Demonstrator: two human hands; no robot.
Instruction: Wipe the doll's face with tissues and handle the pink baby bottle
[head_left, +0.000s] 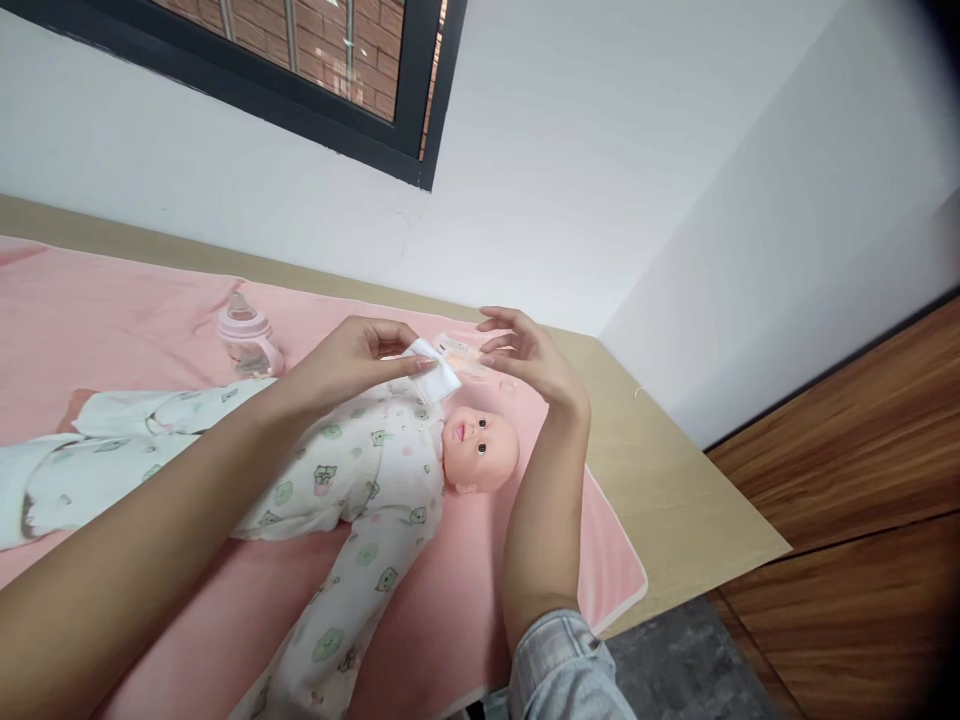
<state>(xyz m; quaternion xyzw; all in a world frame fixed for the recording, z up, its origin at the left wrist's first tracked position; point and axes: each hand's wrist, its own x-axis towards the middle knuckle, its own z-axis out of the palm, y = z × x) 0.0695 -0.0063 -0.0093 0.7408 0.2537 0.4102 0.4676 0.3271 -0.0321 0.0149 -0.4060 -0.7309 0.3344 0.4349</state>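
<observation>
My left hand pinches a small folded white cloth between thumb and fingers, just above the chest and chin of a baby doll. The doll lies on its back in white pajamas printed with green and pink figures, its head toward the right. My right hand hovers past the doll's head with its fingers spread and curved, holding nothing that I can see. Behind and between my hands lies a clear plastic packet, partly hidden by the cloth and my right fingers.
A pink baby bottle with a handle stands beyond the doll's legs. Under everything is a pink blanket over a light wooden table. White walls and a dark-framed window border the back; wood-grain panels are at right.
</observation>
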